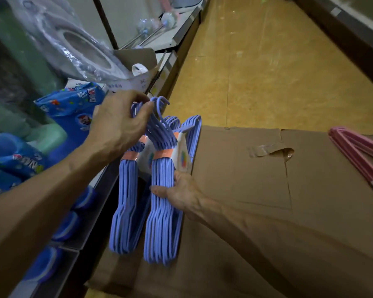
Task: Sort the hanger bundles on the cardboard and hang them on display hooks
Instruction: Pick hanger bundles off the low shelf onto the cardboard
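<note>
Hanger bundles in a soft blue-violet sit upright between our two hands at the left edge of the cardboard (256,190). We see a near bundle (162,203) and a second bundle (125,203) just beside it on its left, each cinched near the neck by a pale orange band (163,154) with a white printed card (182,155) tucked behind. A further blue-violet bundle (192,134) shows behind the card, partly hidden.

Our left hand (119,123) reaches in from above, fingers curled and thumb pressed against the cluster of hooks (157,108) at the top, pinching them together. Our right hand (179,192) comes from the lower right and wraps the middle of the near bundle, thumb across the front of the strands and the other fingers hidden behind, so it is closed around that bundle.

At the far right edge, a pink hanger bundle (357,153) lies flat on the cardboard, well apart from the blue ones. The cardboard is a flattened box with a torn strip of tape (265,149) near its middle, lying on a yellowish floor (267,72).

To our left a shelf (91,211) carries blue printed packages (73,112), and above them something wrapped in clear plastic (73,41); we cannot tell what it is
</note>
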